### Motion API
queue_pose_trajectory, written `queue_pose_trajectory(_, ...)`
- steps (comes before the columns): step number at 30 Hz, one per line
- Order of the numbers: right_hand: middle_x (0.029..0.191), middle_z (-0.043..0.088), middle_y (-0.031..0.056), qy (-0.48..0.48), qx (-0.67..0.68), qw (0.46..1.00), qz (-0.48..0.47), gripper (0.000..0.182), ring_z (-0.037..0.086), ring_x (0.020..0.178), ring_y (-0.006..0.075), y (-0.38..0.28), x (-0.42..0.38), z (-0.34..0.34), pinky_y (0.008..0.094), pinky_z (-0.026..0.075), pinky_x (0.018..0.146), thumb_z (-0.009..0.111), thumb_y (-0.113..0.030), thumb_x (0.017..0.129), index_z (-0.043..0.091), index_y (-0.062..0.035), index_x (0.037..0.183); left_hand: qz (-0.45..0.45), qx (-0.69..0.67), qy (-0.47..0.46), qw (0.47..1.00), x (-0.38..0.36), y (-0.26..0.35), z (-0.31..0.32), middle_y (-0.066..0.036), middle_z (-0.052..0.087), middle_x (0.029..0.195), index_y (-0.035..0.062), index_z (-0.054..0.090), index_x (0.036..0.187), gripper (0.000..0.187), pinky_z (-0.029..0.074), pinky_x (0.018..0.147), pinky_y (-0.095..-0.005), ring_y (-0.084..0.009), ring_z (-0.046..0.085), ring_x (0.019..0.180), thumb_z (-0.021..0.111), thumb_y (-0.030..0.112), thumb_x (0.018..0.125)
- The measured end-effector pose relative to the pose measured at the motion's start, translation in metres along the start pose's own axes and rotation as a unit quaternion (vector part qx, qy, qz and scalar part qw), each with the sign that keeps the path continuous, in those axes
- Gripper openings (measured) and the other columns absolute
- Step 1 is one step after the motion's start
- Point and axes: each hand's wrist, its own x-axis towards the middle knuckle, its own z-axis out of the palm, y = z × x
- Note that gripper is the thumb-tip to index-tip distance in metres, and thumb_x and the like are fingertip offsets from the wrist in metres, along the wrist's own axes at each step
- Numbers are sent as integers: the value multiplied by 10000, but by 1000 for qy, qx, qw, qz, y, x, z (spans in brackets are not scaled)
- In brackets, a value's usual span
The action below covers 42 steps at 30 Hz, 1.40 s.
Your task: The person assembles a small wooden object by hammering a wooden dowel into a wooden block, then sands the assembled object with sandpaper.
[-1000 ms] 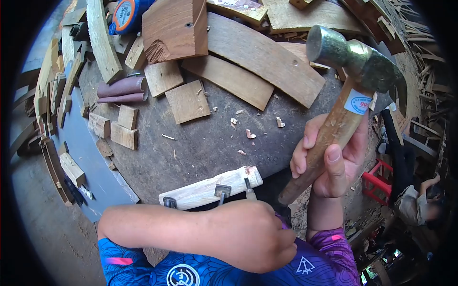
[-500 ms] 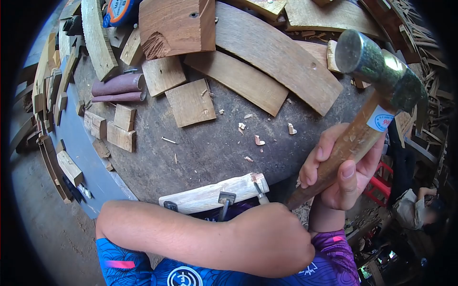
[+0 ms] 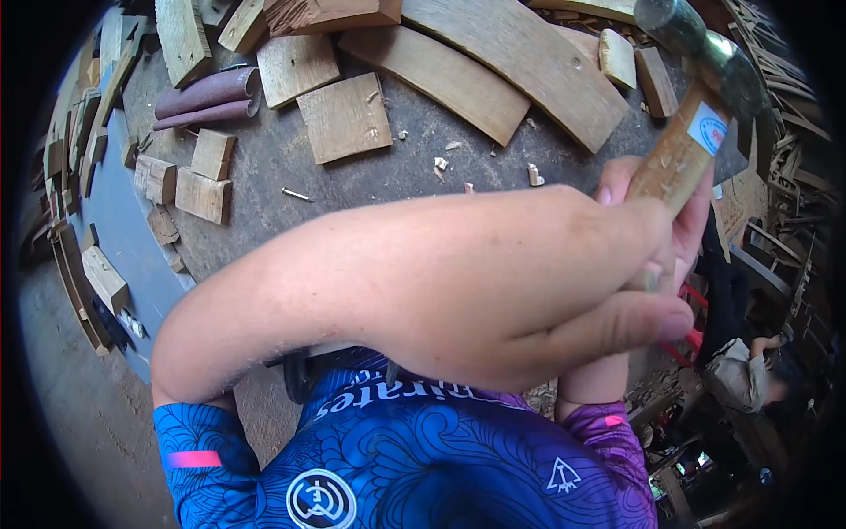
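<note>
My right hand grips a claw hammer by its wooden handle, with the metal head up at the top right. A blue and white sticker marks the handle below the head. My left hand reaches across in front of my chest, its back towards me, and covers the lower handle and part of my right hand. Its fingers are curled and its thumb points right; a small pale bit shows between them, too little to name. The left forearm hides the clamped whitish wood piece at the bench edge.
On the dark bench lie long curved boards, square wood blocks, rolled sandpaper, a nail and wood chips. Another person sits low at the right, near a red stool.
My left hand has risen from beside the clamped wood piece, where a thin tool reached into its fist, to the hammer handle. The bench has shifted upward in view.
</note>
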Motion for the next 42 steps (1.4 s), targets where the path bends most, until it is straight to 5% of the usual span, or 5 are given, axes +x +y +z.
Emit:
queue_pose_trajectory(6,996,556,228,-75,112,991,12,686,619,581,205,-5,-2,0,292,536,435,461,-118,1056,121,-136,1652,76,437,114,889,-32,-4,4,-146,560,959,26,507,1075,228,499,749,-440,-364,598,839,679,121,959)
queue_pose_trajectory(21,990,631,324,6,-183,983,6,974,562,549,152,-104,-69,24,213,441,427,750,-190,802,248,113,1580,-7,553,122,824,-49,20,25,-115,748,860,44,650,972,113,599,739,-380,-301,757,814,681,-12,879)
queue_pose_trajectory(37,948,681,270,22,-283,958,-37,962,637,645,164,-106,-96,11,202,429,427,777,-247,788,323,125,1550,-165,605,57,776,-36,36,42,-182,715,831,46,690,961,76,567,723,-457,-379,719,816,689,108,917)
queue_pose_trajectory(40,906,685,257,47,-305,950,-55,951,607,602,135,-110,-99,12,205,415,449,770,-264,790,341,111,1551,-154,587,63,793,-36,33,40,-185,712,824,43,700,988,89,570,727,-456,-372,722,808,686,101,921)
queue_pose_trajectory(42,1181,724,234,-62,-323,944,28,786,736,862,234,-123,-100,4,330,572,787,754,-130,798,470,86,1498,-159,587,61,792,-34,32,40,-183,713,822,49,705,996,90,571,729,-453,-367,725,808,685,93,921)
